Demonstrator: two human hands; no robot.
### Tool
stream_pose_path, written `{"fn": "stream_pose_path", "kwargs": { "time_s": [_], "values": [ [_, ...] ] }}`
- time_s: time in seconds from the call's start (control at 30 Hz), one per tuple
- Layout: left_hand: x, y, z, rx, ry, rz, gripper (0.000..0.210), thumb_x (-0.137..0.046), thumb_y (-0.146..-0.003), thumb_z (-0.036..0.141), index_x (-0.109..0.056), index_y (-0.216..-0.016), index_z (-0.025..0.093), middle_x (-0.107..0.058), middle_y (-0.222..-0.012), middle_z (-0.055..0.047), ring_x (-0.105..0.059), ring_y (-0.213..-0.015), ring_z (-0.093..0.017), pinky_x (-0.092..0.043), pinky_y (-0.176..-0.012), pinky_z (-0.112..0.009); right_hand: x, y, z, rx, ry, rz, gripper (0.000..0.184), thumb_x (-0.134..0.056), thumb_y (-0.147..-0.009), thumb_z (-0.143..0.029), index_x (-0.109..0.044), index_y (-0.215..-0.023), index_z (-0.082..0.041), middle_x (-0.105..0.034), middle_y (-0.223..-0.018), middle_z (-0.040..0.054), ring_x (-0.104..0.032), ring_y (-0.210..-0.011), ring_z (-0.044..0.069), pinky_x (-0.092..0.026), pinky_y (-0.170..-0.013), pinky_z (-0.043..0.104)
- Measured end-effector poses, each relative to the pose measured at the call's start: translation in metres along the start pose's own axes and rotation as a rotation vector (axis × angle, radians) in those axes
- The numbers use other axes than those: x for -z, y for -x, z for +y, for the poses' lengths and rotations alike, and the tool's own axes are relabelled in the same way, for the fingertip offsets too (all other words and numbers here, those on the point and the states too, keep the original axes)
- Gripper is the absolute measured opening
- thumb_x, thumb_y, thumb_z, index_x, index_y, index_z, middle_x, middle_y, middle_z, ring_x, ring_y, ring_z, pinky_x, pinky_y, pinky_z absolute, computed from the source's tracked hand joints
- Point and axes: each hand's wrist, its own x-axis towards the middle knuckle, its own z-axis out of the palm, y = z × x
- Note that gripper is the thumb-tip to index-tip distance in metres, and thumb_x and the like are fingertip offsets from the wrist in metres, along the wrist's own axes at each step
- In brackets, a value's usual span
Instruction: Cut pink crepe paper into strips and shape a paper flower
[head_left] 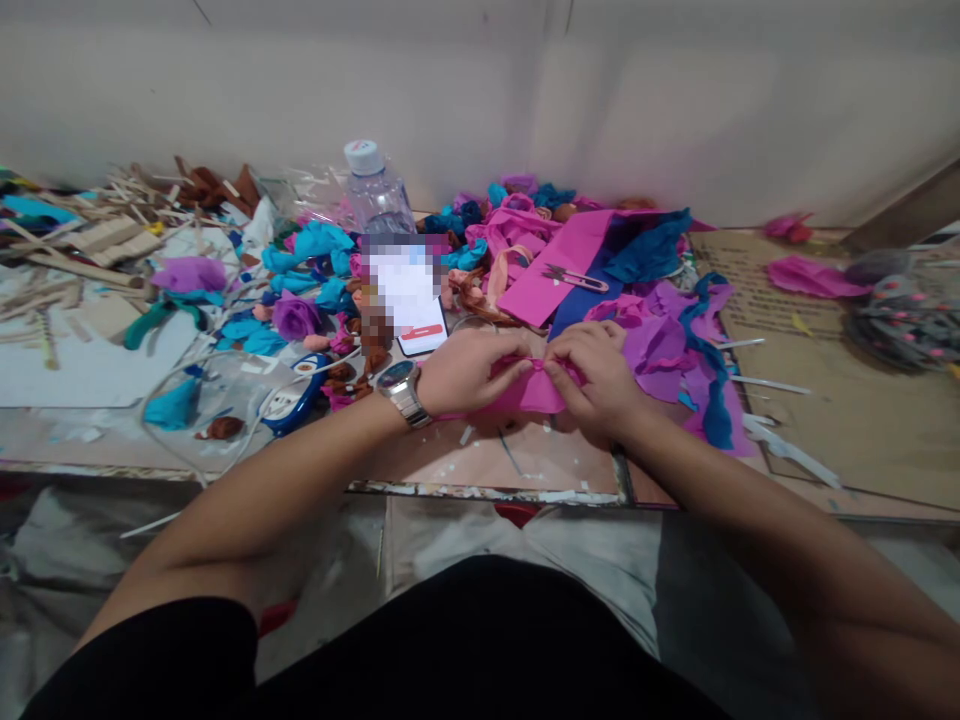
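Note:
Between my two hands is a sheet of pink crepe paper (534, 392), its upper edge gathered at my fingertips. My left hand (474, 368), with a metal watch (403, 390) on the wrist, pinches that edge from the left. My right hand (592, 375) pinches it close by, thumb against fingers. The paper hangs just above the table's front part. Beyond my hands lie thread snips (576, 278) on a larger pink crepe sheet (525, 290). A smartphone (421, 325) with a lit screen lies behind my left hand.
A water bottle (379, 195) stands at the back. Blue and purple paper flowers (298, 315) crowd the left, near green-handled pliers (161, 318) and wood sticks (97, 245). Purple crepe scraps (660, 340) and cardboard (832, 420) lie to the right. A blue round device (292, 400) sits near the front edge.

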Motion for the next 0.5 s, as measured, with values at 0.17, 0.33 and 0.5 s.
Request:
{"fn": "stream_pose_path", "kwargs": {
  "time_s": [0.17, 0.33, 0.5],
  "values": [
    [0.0042, -0.0012, 0.0013, 0.009, 0.081, 0.017, 0.028, -0.057, -0.104, 0.037, -0.078, -0.106, 0.019, -0.081, -0.091, -0.004, -0.071, -0.077, -0.015, -0.048, -0.072, -0.026, 0.0012, 0.0004, 0.0023, -0.023, -0.009, -0.021, 0.018, -0.057, -0.103, -0.038, -0.065, -0.098, -0.023, -0.075, -0.097, 0.0055, -0.062, -0.101, 0.027, -0.031, -0.099, 0.05],
    [0.0063, -0.0002, 0.0038, 0.087, 0.133, -0.095, 0.035, -0.056, -0.103, 0.042, -0.079, -0.098, 0.017, -0.078, -0.083, -0.004, -0.068, -0.07, -0.014, -0.044, -0.066, -0.025, 0.0014, 0.0008, 0.0, -0.003, 0.021, -0.035, 0.019, -0.059, -0.103, -0.037, -0.069, -0.094, -0.024, -0.076, -0.092, 0.0032, -0.063, -0.101, 0.026, -0.029, -0.1, 0.051],
    [0.0099, -0.0015, 0.0016, 0.143, 0.243, -0.206, 0.037, -0.055, -0.102, 0.044, -0.076, -0.093, 0.015, -0.073, -0.076, -0.002, -0.063, -0.066, -0.013, -0.043, -0.063, -0.025, 0.001, 0.0006, -0.0017, -0.004, 0.027, -0.007, 0.018, -0.062, -0.101, -0.036, -0.072, -0.091, -0.024, -0.076, -0.084, 0.0029, -0.063, -0.097, 0.026, -0.03, -0.101, 0.051]
  ]
}}
